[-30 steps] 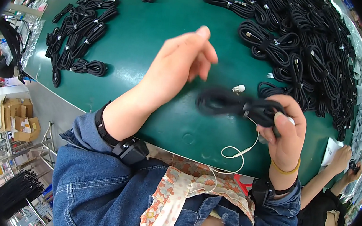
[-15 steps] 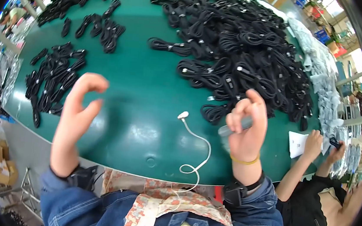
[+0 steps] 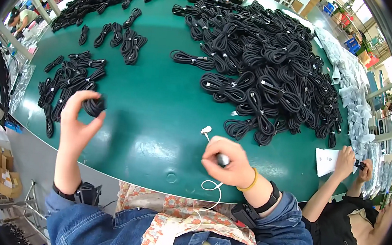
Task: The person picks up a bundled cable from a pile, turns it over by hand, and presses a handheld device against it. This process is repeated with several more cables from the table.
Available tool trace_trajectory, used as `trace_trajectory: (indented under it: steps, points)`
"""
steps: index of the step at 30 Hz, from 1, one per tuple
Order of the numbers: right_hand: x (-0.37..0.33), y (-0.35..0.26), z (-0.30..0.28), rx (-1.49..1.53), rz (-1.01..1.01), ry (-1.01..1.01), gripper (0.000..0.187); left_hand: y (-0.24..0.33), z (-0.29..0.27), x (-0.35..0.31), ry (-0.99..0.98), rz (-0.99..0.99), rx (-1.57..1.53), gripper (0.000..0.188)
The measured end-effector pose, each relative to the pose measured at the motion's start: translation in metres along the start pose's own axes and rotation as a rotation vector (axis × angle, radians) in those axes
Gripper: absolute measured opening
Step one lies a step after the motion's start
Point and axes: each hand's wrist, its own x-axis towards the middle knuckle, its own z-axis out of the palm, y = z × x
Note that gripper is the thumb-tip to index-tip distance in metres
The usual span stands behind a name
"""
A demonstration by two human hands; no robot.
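My left hand (image 3: 79,121) is over the left part of the green table, its thumb and forefinger curved around a dark coiled cable bundle (image 3: 94,106). The bundle is somewhat blurred. Closer to the middle, my right hand (image 3: 231,162) closes its fingers on a small silver-grey rounded thing (image 3: 223,160), whose kind I cannot make out. Just beyond that hand a white cable (image 3: 210,185) with a small white plug end (image 3: 206,130) lies on the table and runs down over the near edge to my apron.
A large heap of black coiled cables (image 3: 277,59) covers the right and far side of the green table (image 3: 147,94). A smaller cable group (image 3: 70,77) lies at left. At right, a co-worker's hands (image 3: 345,163) are by a white sheet (image 3: 325,162). Cardboard boxes (image 3: 4,175) stand lower left.
My right hand has swung left and down to the white cable, still with the grey thing. A black cable bundle now shows between my left fingers, where bare table showed before.
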Motion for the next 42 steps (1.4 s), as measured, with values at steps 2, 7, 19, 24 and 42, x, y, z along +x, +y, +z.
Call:
trace_trajectory:
  steps: [2, 7, 19, 24, 42]
  points:
    - [-0.002, 0.004, 0.006, -0.151, 0.054, -0.257, 0.008, 0.025, 0.009, 0.01, 0.119, 0.057, -0.64, 0.036]
    - [-0.003, 0.01, 0.001, -0.167, 0.014, -0.187, 0.001, 0.072, 0.035, 0.022, 0.006, 0.177, -1.323, 0.04]
    - [-0.005, -0.005, -0.011, 0.143, 0.071, 0.307, 0.051, 0.098, 0.092, 0.014, -0.402, -0.158, -1.806, 0.051]
    - [-0.006, -0.004, -0.016, -0.074, 0.024, 0.313, 0.056, 0.097, 0.093, 0.012, -0.47, -0.259, -1.885, 0.047]
    - [-0.007, -0.006, -0.018, -0.034, 0.09, 0.272, 0.043, 0.093, 0.09, 0.017, -0.759, -0.578, -1.876, 0.029]
